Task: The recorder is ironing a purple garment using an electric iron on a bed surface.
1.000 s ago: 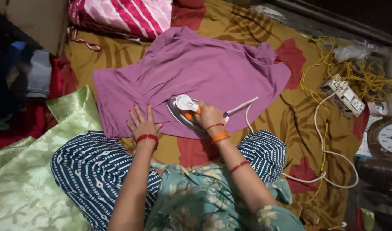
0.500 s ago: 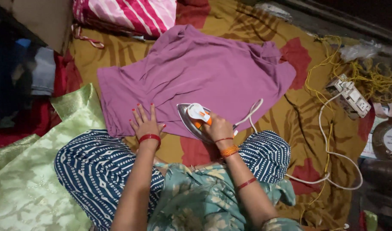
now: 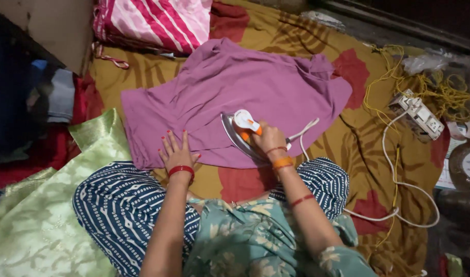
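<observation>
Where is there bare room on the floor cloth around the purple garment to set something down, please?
Bare floor cloth lies between the purple garment and the striped bundle; more between the garment and the white cord. Crowded: the power strip in yellow wires, and the near hem under left hand and iron.

The iron (image 3: 240,134) sits on the garment (image 3: 235,87), power strip (image 3: 416,114) well to its right.

Mustard floor spread (image 3: 142,77) with red leaf shapes, purple garment (image 3: 235,97) laid flat at its middle, pink striped bundle (image 3: 158,20) at the far edge, white power strip (image 3: 417,114) and tangled yellow cord (image 3: 440,90) at the right, shiny green fabric (image 3: 45,205) at the left
</observation>
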